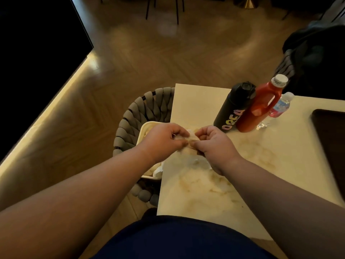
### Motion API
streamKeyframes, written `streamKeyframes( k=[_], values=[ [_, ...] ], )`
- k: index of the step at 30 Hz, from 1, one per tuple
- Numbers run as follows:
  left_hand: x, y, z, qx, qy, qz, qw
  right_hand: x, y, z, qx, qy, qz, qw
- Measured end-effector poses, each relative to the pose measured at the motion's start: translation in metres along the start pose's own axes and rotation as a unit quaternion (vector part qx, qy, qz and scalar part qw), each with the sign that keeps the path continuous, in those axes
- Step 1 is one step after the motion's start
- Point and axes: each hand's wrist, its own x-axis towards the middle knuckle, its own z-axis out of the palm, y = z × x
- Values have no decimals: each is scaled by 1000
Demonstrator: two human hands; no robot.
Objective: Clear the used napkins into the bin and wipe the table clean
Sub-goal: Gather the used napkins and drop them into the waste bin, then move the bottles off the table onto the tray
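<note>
A crumpled white napkin (188, 156) is held over the left edge of the pale marble table (270, 165). My left hand (164, 141) and my right hand (212, 144) both pinch it near its top, fingertips almost touching. A cream bin (144, 128) sits on a chair just left of the table, below my left hand, with more white napkin paper (158, 171) inside it. Brownish smears mark the tabletop (197, 182) in front of me and to the right of my right hand.
A black bottle (233, 107), a red sauce bottle (261, 105) and a small clear water bottle (281, 105) stand together at the table's far side. A dark tray (332, 143) lies at the right edge. The woven grey chair (138, 113) holds the bin. Wood floor lies beyond.
</note>
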Motion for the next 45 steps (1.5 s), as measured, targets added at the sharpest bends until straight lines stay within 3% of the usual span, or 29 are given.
streamKeyframes(
  k=[6,11,13,17,21,25,30,37,45],
  values=[
    [-1,-26,-2,7,67,-40,997,-11,12,5,-68,-35,9,997],
    [16,-80,-12,122,120,-85,982,-16,35,-26,-87,10,39,995],
    [25,-98,-8,191,82,-133,969,-20,45,-41,-94,30,53,994],
    [27,-110,13,255,-85,-231,935,-26,64,-68,-98,78,85,989],
    [32,-96,22,216,-43,-215,951,-31,72,-86,-84,112,94,986],
    [47,-41,26,117,15,-107,987,-30,71,-110,-76,164,82,980],
    [56,47,59,41,34,-31,998,-25,64,-161,-85,206,62,973],
    [55,133,128,-71,74,-40,994,-8,50,-231,-86,178,44,979],
    [80,144,149,-128,154,-96,975,25,26,-242,-68,160,13,985]
  ],
)
